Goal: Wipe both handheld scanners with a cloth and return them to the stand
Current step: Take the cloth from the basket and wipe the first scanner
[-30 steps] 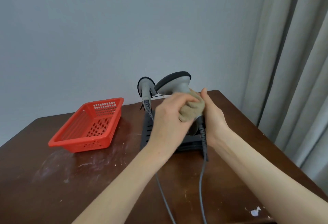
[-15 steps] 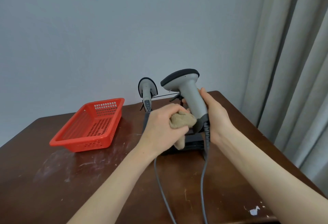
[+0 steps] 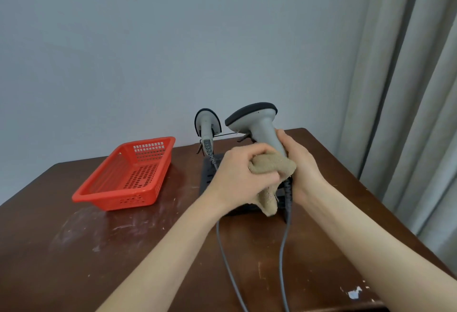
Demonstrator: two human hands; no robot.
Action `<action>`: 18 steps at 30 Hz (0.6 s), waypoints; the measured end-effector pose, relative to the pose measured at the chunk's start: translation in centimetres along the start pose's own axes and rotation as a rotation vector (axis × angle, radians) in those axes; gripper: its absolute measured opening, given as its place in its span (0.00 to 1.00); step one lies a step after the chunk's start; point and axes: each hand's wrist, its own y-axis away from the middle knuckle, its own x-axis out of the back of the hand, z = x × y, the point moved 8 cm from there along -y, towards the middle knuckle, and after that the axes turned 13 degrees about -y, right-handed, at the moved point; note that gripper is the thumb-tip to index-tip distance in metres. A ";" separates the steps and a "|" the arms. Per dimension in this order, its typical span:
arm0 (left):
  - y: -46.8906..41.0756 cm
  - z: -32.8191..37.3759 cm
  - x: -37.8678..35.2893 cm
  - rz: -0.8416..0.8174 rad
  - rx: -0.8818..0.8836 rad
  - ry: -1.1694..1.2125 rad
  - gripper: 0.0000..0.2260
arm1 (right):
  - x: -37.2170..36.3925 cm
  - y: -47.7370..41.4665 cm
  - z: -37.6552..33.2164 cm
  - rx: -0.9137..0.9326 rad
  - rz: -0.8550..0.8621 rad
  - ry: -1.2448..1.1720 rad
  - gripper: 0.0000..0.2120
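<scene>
Left hand [image 3: 243,170] has pressed cloth [image 3: 272,167] against scanner [image 3: 262,126], right hand [image 3: 303,163] gripping it.

1. The lower handle of the held scanner [image 3: 257,123] is hidden by the cloth [image 3: 272,168] and by the right hand [image 3: 303,165] gripping it.
2. The stand [image 3: 208,175] is mostly covered by the left hand [image 3: 237,175], which bunches the cloth; its build cannot be told.
3. The handle markings on the second scanner [image 3: 206,123] are too small to read.
4. Both cables [image 3: 282,262] are cut off at the bottom edge.
5. The table [image 3: 74,250] is cut off at the left and bottom edges.
</scene>
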 end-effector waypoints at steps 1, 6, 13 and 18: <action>-0.2 -0.2 0.5 0.022 0.029 0.047 0.07 | -0.1 -0.1 0.0 0.024 -0.018 0.012 0.13; -0.1 -1.2 6.0 0.528 0.113 0.014 0.09 | -1.1 0.4 -0.3 0.049 -0.071 -0.017 0.07; -0.1 0.3 3.2 0.570 -0.081 -0.449 0.09 | -3.0 1.1 0.3 0.044 -0.187 0.091 0.18; 0.9 1.5 1.2 0.448 -0.066 -0.587 0.20 | -3.4 1.1 -0.2 0.027 -0.200 0.048 0.31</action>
